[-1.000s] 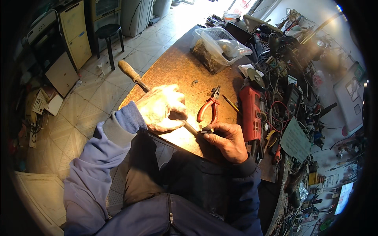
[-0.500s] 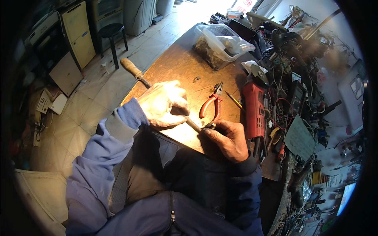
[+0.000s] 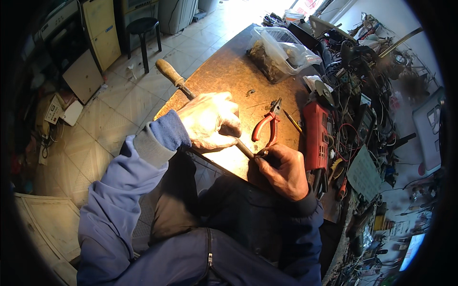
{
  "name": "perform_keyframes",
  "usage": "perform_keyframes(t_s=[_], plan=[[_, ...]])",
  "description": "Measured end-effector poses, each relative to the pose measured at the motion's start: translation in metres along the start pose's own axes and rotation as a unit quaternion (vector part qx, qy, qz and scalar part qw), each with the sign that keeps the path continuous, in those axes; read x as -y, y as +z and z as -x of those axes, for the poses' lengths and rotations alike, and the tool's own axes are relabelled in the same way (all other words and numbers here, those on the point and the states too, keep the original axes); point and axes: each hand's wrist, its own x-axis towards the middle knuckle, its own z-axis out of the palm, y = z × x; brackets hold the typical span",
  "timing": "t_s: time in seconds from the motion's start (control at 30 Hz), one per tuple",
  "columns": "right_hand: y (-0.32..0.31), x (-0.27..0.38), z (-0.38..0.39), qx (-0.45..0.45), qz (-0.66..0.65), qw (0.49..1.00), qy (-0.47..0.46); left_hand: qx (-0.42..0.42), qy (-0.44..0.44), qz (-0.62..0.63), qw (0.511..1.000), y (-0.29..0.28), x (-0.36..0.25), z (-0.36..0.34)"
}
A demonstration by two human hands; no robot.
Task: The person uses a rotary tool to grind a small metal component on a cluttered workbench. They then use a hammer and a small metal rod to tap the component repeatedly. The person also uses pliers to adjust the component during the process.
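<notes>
A metal rod tool, perhaps a file (image 3: 245, 150), with a wooden handle (image 3: 168, 72) lies slantwise along the bench (image 3: 219, 66). My left hand (image 3: 212, 121) is closed on it, lit strongly by the lamp. My right hand (image 3: 284, 174) pinches a small dark piece (image 3: 262, 152) against the tool's near end; the piece is mostly hidden by the fingers. Just beyond that hand are red-handled pliers (image 3: 262, 126) and a slim yellow pointed tool (image 3: 295, 123).
A clear plastic box (image 3: 276, 59) of parts sits farther back. A red power tool (image 3: 316, 136) and a dense pile of wires, tools and a meter (image 3: 366, 119) line the right side. A black stool (image 3: 142, 26) stands on the tiled floor beyond the bench's left edge.
The whole view has shifted slightly, hands and bench together. My right fingertips now cover more of the small dark piece at the tool's end. My left hand's grip looks the same.
</notes>
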Motion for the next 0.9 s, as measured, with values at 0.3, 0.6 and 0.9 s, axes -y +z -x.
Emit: perform_keyframes(t_s=[0.3,0.6,0.9], plan=[[0.001,0.013,-0.005,0.017,0.048,0.998,0.021,-0.008,0.010,0.001,1.000,0.000,0.001,0.001],[-0.003,0.026,-0.016,0.043,0.055,0.997,0.025,-0.014,0.008,-0.008,1.000,0.000,0.000,0.001],[-0.003,0.022,-0.011,0.041,0.069,0.997,0.018,-0.011,0.011,0.000,1.000,0.002,0.003,0.001]])
